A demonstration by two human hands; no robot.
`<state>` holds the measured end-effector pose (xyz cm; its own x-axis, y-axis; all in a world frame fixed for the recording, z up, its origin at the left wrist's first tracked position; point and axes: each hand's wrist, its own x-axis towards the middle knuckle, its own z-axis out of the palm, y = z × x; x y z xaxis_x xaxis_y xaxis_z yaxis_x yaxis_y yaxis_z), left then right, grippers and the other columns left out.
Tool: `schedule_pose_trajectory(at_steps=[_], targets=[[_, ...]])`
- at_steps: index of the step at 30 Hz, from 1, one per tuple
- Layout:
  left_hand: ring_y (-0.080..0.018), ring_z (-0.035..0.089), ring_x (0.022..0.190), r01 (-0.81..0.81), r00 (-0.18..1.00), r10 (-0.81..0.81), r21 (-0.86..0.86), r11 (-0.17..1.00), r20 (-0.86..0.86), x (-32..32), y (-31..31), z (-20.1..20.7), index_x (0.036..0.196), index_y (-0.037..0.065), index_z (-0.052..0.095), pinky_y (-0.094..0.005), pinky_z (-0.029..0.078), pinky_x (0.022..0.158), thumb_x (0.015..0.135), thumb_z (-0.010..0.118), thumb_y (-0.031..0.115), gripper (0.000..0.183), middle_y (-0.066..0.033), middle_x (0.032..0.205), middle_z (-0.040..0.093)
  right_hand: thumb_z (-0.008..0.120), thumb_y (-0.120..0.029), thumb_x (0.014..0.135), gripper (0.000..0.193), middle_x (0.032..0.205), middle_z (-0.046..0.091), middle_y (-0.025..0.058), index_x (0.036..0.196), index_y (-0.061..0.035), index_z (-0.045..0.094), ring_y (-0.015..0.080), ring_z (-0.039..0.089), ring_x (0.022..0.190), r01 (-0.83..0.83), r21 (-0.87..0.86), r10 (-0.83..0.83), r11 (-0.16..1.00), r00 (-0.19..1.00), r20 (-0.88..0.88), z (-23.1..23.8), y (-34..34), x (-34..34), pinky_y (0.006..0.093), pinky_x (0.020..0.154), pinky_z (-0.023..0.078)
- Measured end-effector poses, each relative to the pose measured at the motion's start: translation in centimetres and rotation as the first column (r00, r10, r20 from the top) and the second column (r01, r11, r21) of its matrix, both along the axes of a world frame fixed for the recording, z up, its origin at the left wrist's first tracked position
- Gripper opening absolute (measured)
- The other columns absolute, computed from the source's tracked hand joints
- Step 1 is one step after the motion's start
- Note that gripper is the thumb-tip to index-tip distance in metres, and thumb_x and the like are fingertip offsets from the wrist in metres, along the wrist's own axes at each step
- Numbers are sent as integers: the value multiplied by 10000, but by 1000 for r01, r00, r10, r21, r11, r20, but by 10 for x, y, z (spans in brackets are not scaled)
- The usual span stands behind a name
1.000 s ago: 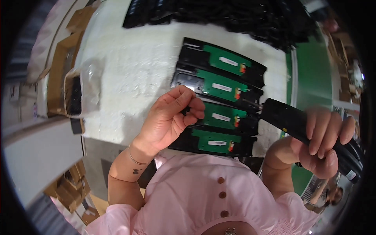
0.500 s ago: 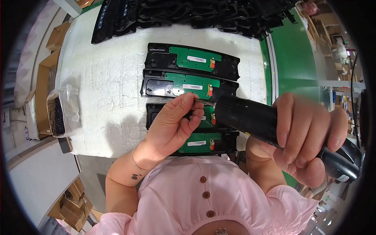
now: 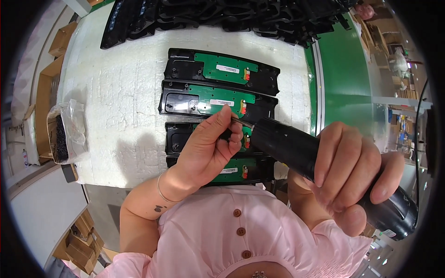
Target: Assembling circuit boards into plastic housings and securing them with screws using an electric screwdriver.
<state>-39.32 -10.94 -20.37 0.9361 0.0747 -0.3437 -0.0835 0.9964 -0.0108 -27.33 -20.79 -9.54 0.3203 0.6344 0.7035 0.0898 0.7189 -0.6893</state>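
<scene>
My right hand [image 3: 354,173] is wrapped round a black electric screwdriver [image 3: 285,146], held slanting with its metal bit [image 3: 243,123] toward the left. At the bit's tip, my left hand [image 3: 208,148] is closed in a pinch of thumb and fingers. Whatever is between those fingertips is too small or hidden to make out. Under both hands lie several long black plastic housings [image 3: 178,101] in a column, each with a green circuit board [image 3: 218,60] bearing a white label and a red-and-yellow connector [image 3: 247,74]. My left hand partly covers the lower two.
A pile of black plastic parts [image 3: 222,16] fills the far edge of the white foam surface [image 3: 111,83]. To the left stands a box with a clear plastic bag [image 3: 74,127] and small dark pieces. A green surface [image 3: 343,78] lies to the right; cardboard boxes [image 3: 81,252] stand lower left.
The screwdriver's rear end and my right hand have dropped a little, so the tool tilts more. My left hand keeps its pinch at the bit. The whole view has shifted slightly.
</scene>
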Motion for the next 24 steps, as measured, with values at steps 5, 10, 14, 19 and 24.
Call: schedule_pose_trajectory(at_steps=[5, 10, 14, 19, 24], targets=[[-67, 515, 653, -4, 1000, 6, 69, 998, -24, 4, -1, 2, 840, 76, 552, -179, 451, 603, 870, 502, 267, 199, 0, 758, 553, 691, -87, 692, 301, 528, 513, -69, 819, -141, 423, 22, 483, 423, -1, 55, 2, 998, 1000, -22, -3, 2, 1, 139, 466, 404], [-63, 511, 661, -25, 999, 30, 127, 992, -36, 7, -5, 0, 831, 76, 554, -176, 445, 617, 863, 516, 255, 186, 1, 751, 552, 704, -85, 680, 310, 529, 520, -57, 803, -138, 424, 26, 490, 423, 9, 9, -9, 1000, 1000, -17, -3, 0, 3, 139, 469, 415], [-62, 513, 678, -40, 999, 43, 193, 980, -15, 7, -6, -2, 837, 81, 562, -176, 445, 645, 851, 537, 239, 161, 0, 764, 556, 695, -66, 670, 297, 525, 521, -47, 785, -136, 430, 31, 496, 427, -64, 9, 64, 998, 998, 6, -2, 0, 7, 143, 478, 428], [-135, 549, 842, 52, 998, -55, 85, 995, 39, 4, -10, 11, 1009, 11, 520, -240, 456, 784, 890, 454, 286, 307, -69, 924, 560, 539, 16, 651, 244, 496, 478, -56, 834, -100, 426, 31, 474, 406, -32, -30, 31, 999, 999, -22, -2, 12, 12, 158, 421, 360], [-285, 468, 1106, 260, 965, -262, 189, 947, -13, -6, -7, 13, 1193, -78, 364, -319, 393, 950, 937, 319, 209, 387, -188, 1144, 487, 515, 31, 700, 220, 617, 479, 62, 884, -37, 417, 122, 434, 460, 131, -162, -165, 978, 961, -220, -44, 44, 30, 276, 456, 379]])
